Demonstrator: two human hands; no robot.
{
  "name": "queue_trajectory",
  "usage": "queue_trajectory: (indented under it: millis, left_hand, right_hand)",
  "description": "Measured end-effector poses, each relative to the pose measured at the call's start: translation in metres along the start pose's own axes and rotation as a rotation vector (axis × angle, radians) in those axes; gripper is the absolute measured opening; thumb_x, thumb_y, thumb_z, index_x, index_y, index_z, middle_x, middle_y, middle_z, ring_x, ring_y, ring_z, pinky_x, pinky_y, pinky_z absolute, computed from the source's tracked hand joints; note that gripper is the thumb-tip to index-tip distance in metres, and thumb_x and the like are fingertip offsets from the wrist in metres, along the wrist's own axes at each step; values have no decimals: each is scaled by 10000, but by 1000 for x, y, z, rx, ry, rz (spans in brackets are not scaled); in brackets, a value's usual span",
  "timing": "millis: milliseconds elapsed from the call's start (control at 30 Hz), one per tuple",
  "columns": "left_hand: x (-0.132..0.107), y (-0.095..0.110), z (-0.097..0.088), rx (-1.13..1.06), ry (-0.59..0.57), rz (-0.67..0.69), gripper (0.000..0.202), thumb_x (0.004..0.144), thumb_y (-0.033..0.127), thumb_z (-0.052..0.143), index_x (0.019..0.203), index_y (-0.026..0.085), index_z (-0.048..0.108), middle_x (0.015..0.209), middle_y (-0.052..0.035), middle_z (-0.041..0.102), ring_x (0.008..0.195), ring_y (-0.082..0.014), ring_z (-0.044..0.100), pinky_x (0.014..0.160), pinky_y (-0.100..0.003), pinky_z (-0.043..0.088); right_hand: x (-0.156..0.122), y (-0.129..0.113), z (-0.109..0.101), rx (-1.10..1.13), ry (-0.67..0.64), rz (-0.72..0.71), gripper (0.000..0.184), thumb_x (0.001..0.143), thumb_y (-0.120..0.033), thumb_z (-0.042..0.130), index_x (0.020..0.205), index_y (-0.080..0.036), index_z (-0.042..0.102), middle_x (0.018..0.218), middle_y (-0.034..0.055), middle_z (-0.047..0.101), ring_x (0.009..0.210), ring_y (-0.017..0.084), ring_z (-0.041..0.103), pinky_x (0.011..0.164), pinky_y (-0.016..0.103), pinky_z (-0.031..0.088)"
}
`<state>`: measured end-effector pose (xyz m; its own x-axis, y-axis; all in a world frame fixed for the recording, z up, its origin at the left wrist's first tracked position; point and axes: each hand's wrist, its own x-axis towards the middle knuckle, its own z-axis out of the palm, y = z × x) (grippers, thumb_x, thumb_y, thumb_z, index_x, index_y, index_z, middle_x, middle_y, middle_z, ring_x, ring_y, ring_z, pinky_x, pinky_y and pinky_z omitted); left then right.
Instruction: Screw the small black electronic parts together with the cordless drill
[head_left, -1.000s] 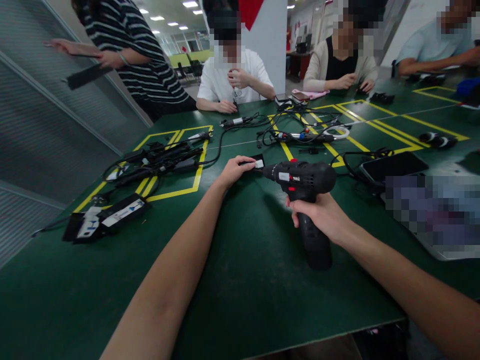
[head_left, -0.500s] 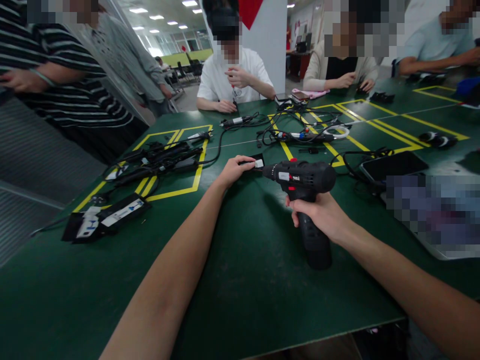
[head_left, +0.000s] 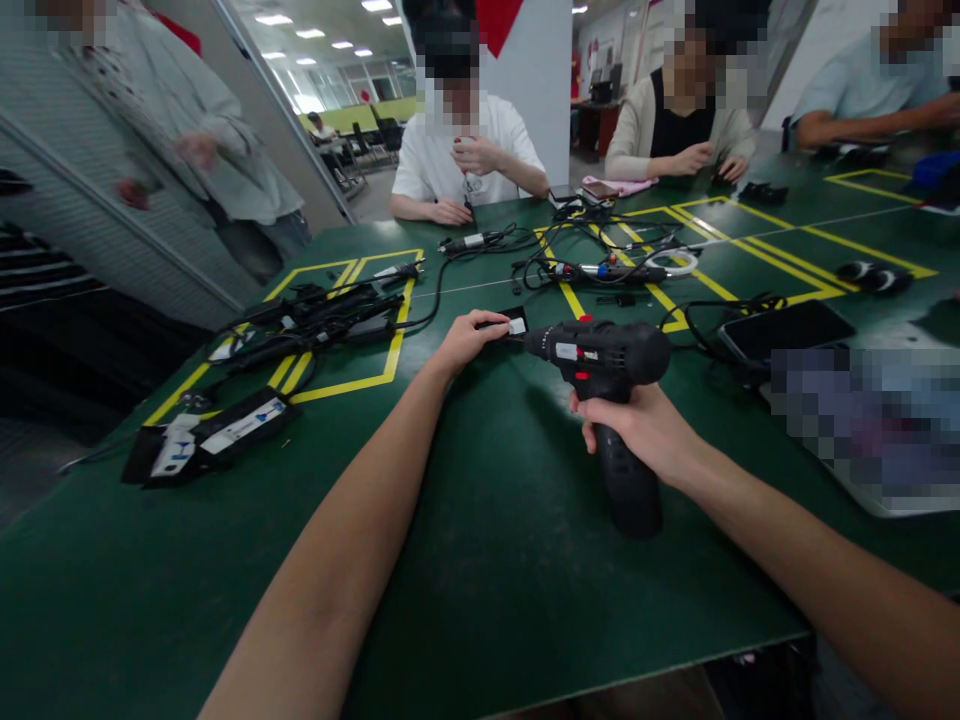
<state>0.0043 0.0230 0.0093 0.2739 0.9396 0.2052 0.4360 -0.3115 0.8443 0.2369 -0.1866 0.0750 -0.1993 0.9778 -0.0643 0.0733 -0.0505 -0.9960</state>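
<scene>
My right hand (head_left: 634, 425) is wrapped round the handle of a black cordless drill (head_left: 607, 352) with red switches. The drill lies level, and its chuck points left toward my left hand (head_left: 471, 338). With that hand I hold a small black piece with a white label (head_left: 517, 326) down on the green table (head_left: 480, 560). The drill's tip meets the near side of the black piece; whether it touches is too small to tell. My left fingers are close together on the piece and partly hide it.
Black cables and tools (head_left: 337, 315) lie inside yellow tape at the left, near black labelled pouches (head_left: 232, 430). More cables (head_left: 600, 268) are beyond my hands. A phone (head_left: 787, 330) is at the right. Several people sit across the table; a person (head_left: 202, 150) stands at the left.
At the left, the person in stripes has moved mostly out of view and the standing person in grey has shifted left. My hands and the drill have barely moved.
</scene>
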Motion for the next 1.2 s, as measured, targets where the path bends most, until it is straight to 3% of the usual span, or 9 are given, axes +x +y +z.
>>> queue_trajectory:
  millis: [233, 1200]
  left_hand:
    - [0, 0, 0, -10, -11, -16, 377, 710, 448, 673, 1005, 216, 711, 1095, -55, 660, 1012, -222, 569, 954, -364, 422]
    - [0, -2, 1, -30, 3, 14, 388, 701, 467, 683, 989, 208, 716, 1085, -61, 665, 976, -214, 586, 945, -361, 430]
  right_hand:
    - [0, -1, 1, 7, 10, -2, 77, 756, -202, 588, 821, -168, 611, 665, 8, 603, 517, 134, 571, 534, 288, 450]
    - [1, 3, 0, 13, 3, -14, 84, 765, -204, 582, 833, -167, 614, 619, -1, 587, 520, 146, 576, 536, 294, 456]
